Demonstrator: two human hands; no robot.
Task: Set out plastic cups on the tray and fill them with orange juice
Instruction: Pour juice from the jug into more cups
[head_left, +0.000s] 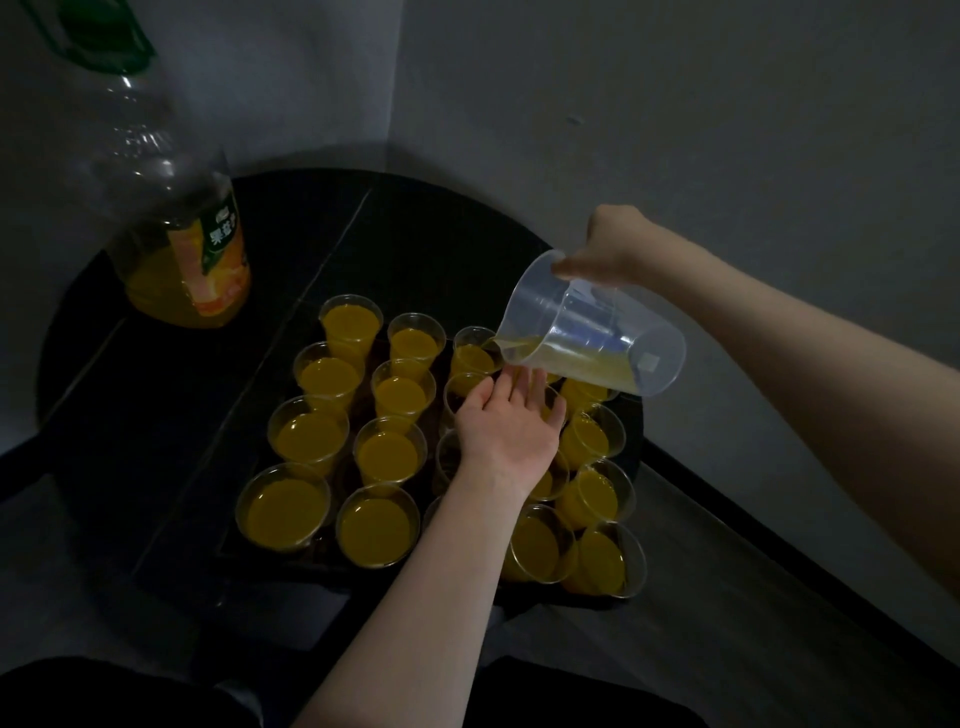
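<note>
Here our right hand (610, 249) grips the tilted jug (587, 332), spout over a back-row cup (474, 353) on the tray (270, 558), while our left hand (506, 426) hovers flat, fingers (535, 384) straight, just below the jug.

- Tray (270, 564) sits on the tabletop (415, 234), toward its near right; we see cups (309, 434) standing on the tray in rows.
- Bottle (182, 249) stands on the tabletop, behind and left of the tray.
- Jug (592, 332) hangs tilted above the tray's far right, its lip over a far-row cup (470, 353).
- Left hand (506, 421) lies over the middle cups, just below the jug; right hand (608, 249) is at the jug's far side.
</note>
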